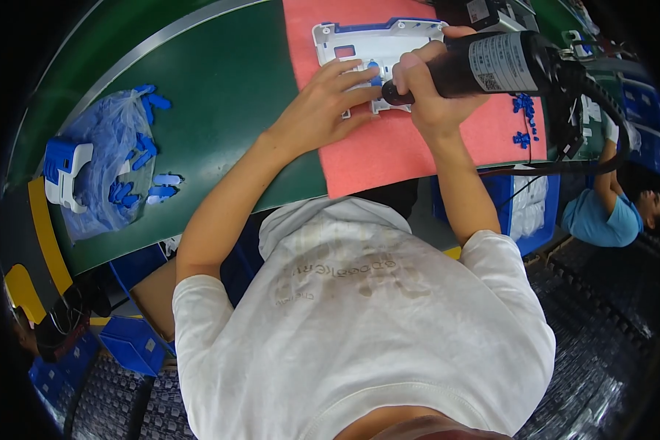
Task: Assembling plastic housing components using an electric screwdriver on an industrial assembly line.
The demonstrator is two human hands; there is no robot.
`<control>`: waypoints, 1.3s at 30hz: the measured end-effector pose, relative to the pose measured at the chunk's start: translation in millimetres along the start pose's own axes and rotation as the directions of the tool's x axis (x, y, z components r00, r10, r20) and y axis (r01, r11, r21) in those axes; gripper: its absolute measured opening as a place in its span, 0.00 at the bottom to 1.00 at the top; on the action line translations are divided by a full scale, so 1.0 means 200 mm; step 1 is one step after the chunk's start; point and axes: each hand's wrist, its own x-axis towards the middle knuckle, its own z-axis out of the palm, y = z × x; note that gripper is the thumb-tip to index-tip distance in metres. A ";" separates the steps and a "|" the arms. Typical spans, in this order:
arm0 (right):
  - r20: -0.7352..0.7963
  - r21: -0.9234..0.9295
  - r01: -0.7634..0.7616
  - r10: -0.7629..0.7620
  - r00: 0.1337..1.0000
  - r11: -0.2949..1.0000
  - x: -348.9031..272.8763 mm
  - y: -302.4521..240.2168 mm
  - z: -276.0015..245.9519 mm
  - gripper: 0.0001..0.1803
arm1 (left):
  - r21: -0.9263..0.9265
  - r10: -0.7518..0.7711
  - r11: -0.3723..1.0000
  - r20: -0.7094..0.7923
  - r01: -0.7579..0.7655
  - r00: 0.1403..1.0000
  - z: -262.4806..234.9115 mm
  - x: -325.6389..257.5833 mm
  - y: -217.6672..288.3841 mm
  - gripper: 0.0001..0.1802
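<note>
A white and blue plastic housing [378,40] lies on the pink mat [378,154], with small blue parts inside it. My left hand [326,103] rests on the housing's near left portion, its fingers stretched out and apart. In my right hand [436,103] is a thick black cylindrical power tool [462,67], with a pale printed label and a heavy cable. The tool's dark round end [393,93] sits close to my left fingertips, over the housing's near edge. My right fingers wrap the tool; whether its end touches the housing cannot be made out.
On the green table [220,95], a clear plastic bag [106,158] with blue parts spilling from it lies to the left, beside another white and blue housing [66,172]. Small blue pieces [523,110] lie at the mat's right. A thick cable [620,139] loops there. A co-worker [609,209] is further right.
</note>
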 end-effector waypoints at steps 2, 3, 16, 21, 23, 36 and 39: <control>0.038 -0.014 0.031 -0.031 0.999 0.999 -0.02 0.00 0.00 0.27 | -0.001 -0.002 1.000 -0.008 0.002 1.000 0.01 0.00 0.01 0.18; 0.028 0.064 0.041 -0.043 0.999 0.997 -0.04 0.01 0.01 0.23 | -0.002 -0.004 1.000 -0.015 0.004 1.000 0.01 0.00 0.01 0.18; 0.047 0.003 0.091 -0.091 0.995 0.996 -0.07 0.01 -0.01 0.25 | 0.044 0.030 0.999 0.005 -0.030 1.000 0.01 0.01 -0.01 0.16; -0.201 0.380 0.124 -0.050 0.978 0.917 0.16 -0.29 -0.19 0.28 | -0.012 -0.141 0.990 -0.016 0.141 0.990 -0.11 0.06 0.03 0.18; -0.233 0.348 0.166 -0.087 0.969 0.923 0.17 -0.41 -0.32 0.22 | -0.154 -0.297 0.943 -0.004 0.293 0.955 -0.28 0.16 0.06 0.17; -0.382 -0.048 -0.193 0.161 0.910 0.980 -0.07 -0.07 -0.49 0.30 | 0.156 -0.305 0.921 -0.284 0.357 0.909 -0.36 0.65 -0.67 0.22; -0.299 -0.114 -0.166 0.125 0.946 0.980 -0.05 -0.09 -0.39 0.30 | 0.284 -0.250 0.902 -0.268 0.324 0.930 -0.31 0.72 -0.98 0.19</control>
